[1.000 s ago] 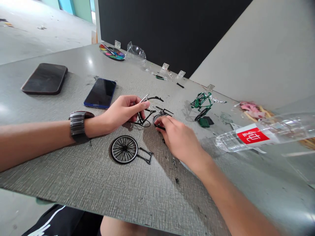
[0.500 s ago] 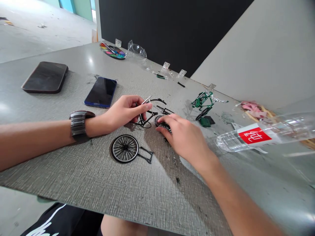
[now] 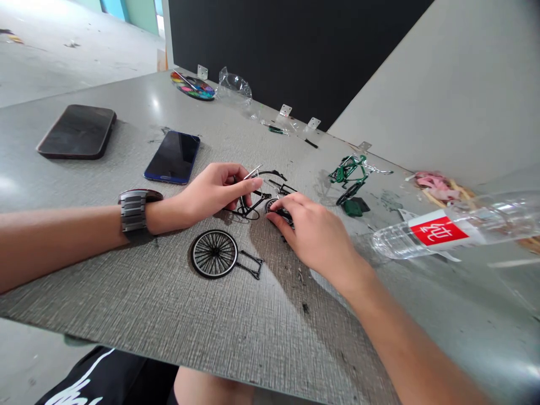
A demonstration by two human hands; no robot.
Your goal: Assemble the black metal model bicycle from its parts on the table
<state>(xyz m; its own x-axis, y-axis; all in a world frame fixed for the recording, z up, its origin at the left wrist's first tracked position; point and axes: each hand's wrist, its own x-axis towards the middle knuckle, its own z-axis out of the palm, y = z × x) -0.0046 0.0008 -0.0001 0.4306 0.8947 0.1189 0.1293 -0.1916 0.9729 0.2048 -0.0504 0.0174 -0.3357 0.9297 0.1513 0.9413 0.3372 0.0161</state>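
Between the thumb and fingers of my left hand (image 3: 221, 188) is a small black model bicycle frame (image 3: 245, 211), partly hidden by the fingers. Just to its right, my right hand (image 3: 314, 228) has its thumb and index finger closed at a small spoked bicycle wheel (image 3: 270, 205). That hand covers most of the wheel. Nearer to me, another spoked wheel (image 3: 214, 254) with a black forked bracket (image 3: 252, 264) lies flat on the table. Beyond my hands are a curved black strip (image 3: 272, 172) and a thin black bracket (image 3: 282, 186).
A green model bicycle (image 3: 350, 173) stands behind my right hand. A plastic bottle (image 3: 441, 229) leans in at the right. To the left lie a blue phone (image 3: 174, 157) and a dark flat device (image 3: 78, 132). A paint palette (image 3: 193, 85) and clear plastic packaging (image 3: 234, 87) sit by the black panel.
My right thumb and index finger have drawn closer together over the wheel, covering more of it. My left hand and the frame have stayed in place.
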